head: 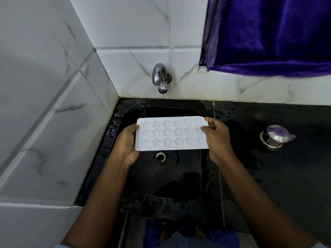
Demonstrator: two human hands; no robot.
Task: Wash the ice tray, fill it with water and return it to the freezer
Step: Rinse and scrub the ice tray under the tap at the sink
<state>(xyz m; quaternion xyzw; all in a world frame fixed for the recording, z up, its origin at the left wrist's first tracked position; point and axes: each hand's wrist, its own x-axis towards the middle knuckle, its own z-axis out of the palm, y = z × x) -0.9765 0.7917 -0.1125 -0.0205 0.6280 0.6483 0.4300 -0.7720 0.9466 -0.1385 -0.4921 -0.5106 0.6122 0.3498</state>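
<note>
**Ice tray held level over a black sink**

Much of both grips is out of sight. The left hand (125, 145) has its fingers tucked beneath the white ice tray (172, 134), with only the thumb showing at the left rim. The right hand (217, 138) covers the tray's right end, so the last moulds there are partly masked. Whether the star, flower and heart moulds hold water is hard to tell. The label on the small steel pot (275, 138), standing on the wet black bench (286, 167) to the right, is too blurred to read. The purple curtain (272, 33) runs off the top right edge.

Both forearms reach in from below, wrists roughly level. The left grip is closed round the tray's short left end, palm turned inward. The right grip pinches the far right corner between thumb and curled fingers. The tray sits flat, moulds up, in the air above the sink (179, 176). It is in front of the chrome tap (160, 80) on the tiled wall (136, 33) and just beyond the drain (160, 157).
</note>
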